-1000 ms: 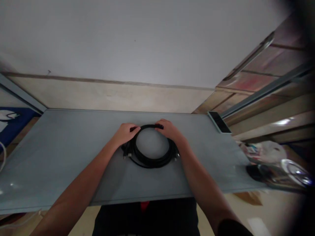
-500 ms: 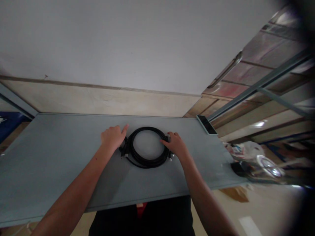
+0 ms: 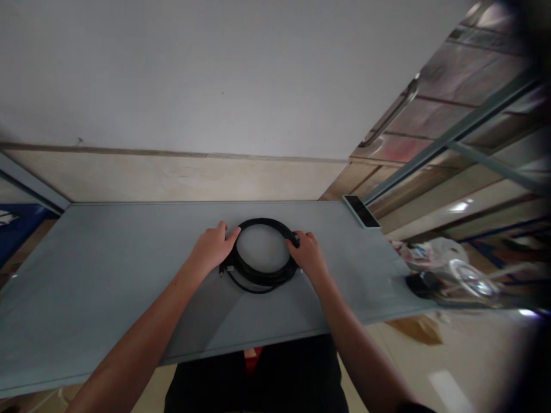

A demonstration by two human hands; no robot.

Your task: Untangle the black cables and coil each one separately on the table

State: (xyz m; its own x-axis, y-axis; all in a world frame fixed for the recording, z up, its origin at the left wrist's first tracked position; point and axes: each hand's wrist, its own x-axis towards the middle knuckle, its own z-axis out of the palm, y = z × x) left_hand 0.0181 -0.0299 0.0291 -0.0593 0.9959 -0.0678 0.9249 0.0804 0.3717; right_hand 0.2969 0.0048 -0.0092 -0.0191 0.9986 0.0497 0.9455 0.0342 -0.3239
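Cable coil (image 3: 262, 279): black, on table (image 3: 120, 264), between both grips
Left hand (image 3: 212, 248): pinching its left side
Right hand (image 3: 309, 252): pinching its right side
Phone (image 3: 361, 211): rightward beyond right grip

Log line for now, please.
left hand: touching black cable coil, left side | right hand: gripping coil, right side | phone: far right corner, grey table

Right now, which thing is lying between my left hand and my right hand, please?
In the head view, a black cable coil lies between your left hand and right hand, with the grey tabletop showing through its ring.
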